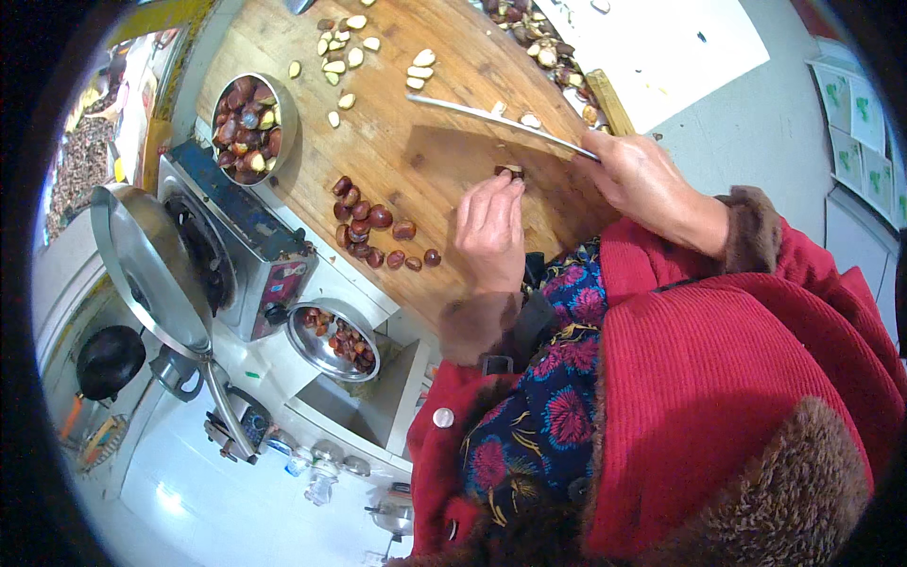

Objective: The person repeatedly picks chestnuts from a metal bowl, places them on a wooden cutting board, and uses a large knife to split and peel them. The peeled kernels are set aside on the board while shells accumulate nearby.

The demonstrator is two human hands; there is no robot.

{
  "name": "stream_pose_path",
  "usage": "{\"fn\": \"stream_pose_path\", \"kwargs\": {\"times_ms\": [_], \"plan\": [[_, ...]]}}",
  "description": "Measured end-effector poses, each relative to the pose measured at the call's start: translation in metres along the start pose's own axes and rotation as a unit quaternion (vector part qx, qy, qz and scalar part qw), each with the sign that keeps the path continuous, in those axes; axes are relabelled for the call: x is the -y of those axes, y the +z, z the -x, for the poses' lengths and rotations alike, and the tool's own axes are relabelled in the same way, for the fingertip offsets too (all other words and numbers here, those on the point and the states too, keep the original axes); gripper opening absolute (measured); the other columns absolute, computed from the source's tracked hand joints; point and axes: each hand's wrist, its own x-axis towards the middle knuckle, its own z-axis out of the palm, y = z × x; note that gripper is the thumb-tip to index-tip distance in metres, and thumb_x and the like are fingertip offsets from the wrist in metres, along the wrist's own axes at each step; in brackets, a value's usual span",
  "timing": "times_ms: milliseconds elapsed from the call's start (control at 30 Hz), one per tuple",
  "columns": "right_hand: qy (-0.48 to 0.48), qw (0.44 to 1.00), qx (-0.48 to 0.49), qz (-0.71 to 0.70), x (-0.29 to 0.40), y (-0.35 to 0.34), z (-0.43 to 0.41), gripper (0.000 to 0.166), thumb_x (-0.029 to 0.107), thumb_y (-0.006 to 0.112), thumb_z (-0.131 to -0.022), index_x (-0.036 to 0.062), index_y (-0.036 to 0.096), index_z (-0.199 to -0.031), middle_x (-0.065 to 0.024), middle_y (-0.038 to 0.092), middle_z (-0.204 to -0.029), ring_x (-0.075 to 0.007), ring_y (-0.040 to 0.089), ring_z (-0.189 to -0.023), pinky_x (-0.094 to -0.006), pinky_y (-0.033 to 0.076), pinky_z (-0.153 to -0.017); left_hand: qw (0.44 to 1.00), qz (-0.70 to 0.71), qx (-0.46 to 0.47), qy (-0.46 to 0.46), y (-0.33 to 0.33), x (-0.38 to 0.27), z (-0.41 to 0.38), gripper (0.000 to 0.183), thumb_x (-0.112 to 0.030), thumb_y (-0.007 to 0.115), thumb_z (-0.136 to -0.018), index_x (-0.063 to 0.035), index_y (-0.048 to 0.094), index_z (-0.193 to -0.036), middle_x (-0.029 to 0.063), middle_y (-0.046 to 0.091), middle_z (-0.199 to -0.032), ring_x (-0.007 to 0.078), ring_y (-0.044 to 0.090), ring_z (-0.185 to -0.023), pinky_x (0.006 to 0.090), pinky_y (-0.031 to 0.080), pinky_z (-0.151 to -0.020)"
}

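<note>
My right hand [641, 177] grips a kitchen knife [496, 117] by its handle end. The long narrow blade is raised over the wooden cutting board [297, 32], seen almost edge-on. With bunched fingertips, my left hand [490, 223] pins a dark brown chestnut piece [509, 171] to the board, just below the blade. My fingers hide part of that piece. Beside the left hand lies a group of whole brown chestnuts [360, 210]. Cut pale chestnut pieces [344, 49] are scattered at the far side, and a cut half [530, 121] rests by the blade.
A metal bowl [285, 145] of chestnuts stands at the board's left edge, near a gas stove [273, 244] bearing a steel pan [145, 262]. Below is another metal bowl [305, 349] holding chestnuts. Chestnut shells [528, 34] lie past the board beside a white sheet [666, 49].
</note>
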Motion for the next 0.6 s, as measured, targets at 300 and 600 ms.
{"fn": "stream_pose_path", "kwargs": {"times_ms": [300, 600], "plan": [[-0.007, 0.996, 0.091, 0.003, -0.011, -0.021, 0.045, 0.011, 0.006, 0.056, -0.084, -0.0021, 0.060, -0.090, -0.0265, 0.063, -0.072, -0.0437, 0.066, -0.072, -0.0514, 0.053, -0.062, 0.999, -0.048, 0.002, -0.017, -0.004, -0.015, 0.000, 0.014, 0.003, 0.071, -0.075, -0.0044, 0.064, -0.084, 0.0121, 0.062, -0.086, 0.0316, 0.060, -0.084, 0.0401, 0.049, -0.075], [-0.011, 0.988, 0.142, 0.058, 0.004, -0.043, 0.034, 0.013, 0.004, 0.055, -0.083, -0.0029, 0.060, -0.092, -0.0270, 0.064, -0.074, -0.0442, 0.067, -0.072, -0.0514, 0.055, -0.063, 0.998, -0.052, 0.005, -0.044, -0.004, -0.013, 0.003, 0.012, 0.003, 0.068, -0.075, -0.0038, 0.059, -0.080, 0.0126, 0.056, -0.081, 0.0332, 0.056, -0.080, 0.0424, 0.046, -0.071]]}}
